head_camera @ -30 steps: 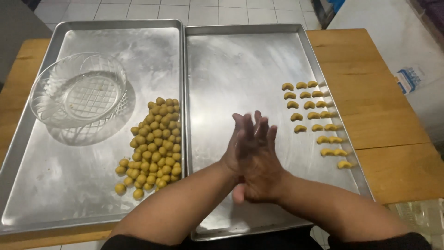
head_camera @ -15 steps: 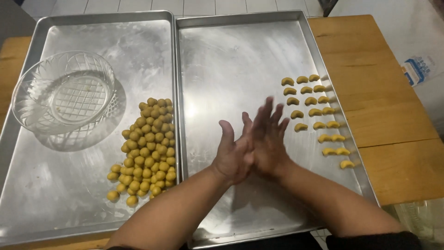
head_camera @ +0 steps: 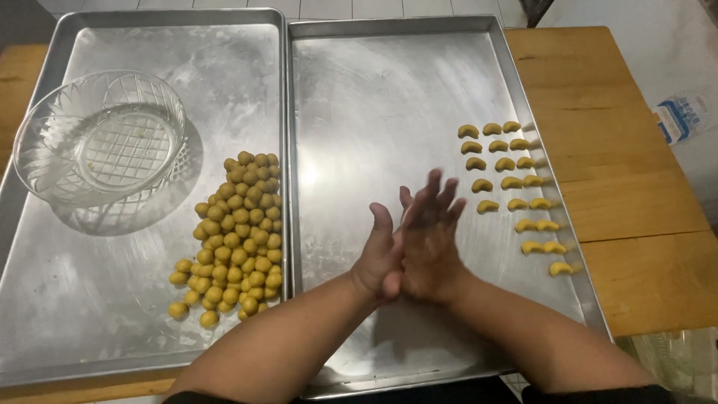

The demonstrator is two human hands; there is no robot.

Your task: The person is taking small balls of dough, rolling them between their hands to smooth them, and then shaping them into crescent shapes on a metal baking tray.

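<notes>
Right hand (head_camera: pixel 432 243) has slid back against left hand (head_camera: pixel 380 258), fingers together, above the smooth metal tray (head_camera: pixel 389 97).

Left hand (head_camera: pixel 379 258) and right hand (head_camera: pixel 430 236) are pressing palm to palm above the right tray (head_camera: pixel 389 90), between dough balls (head_camera: pixel 235 236) and crescent pieces (head_camera: pixel 512 183).

A white package with a blue label (head_camera: pixel 679 117) lies right of the wooden table (head_camera: pixel 613 172).

An empty cut-glass bowl (head_camera: pixel 101 138) sits on the left tray (head_camera: pixel 45 314), up-left of the dough balls (head_camera: pixel 232 232); the wooden table (head_camera: pixel 621 172) lies underneath.
</notes>
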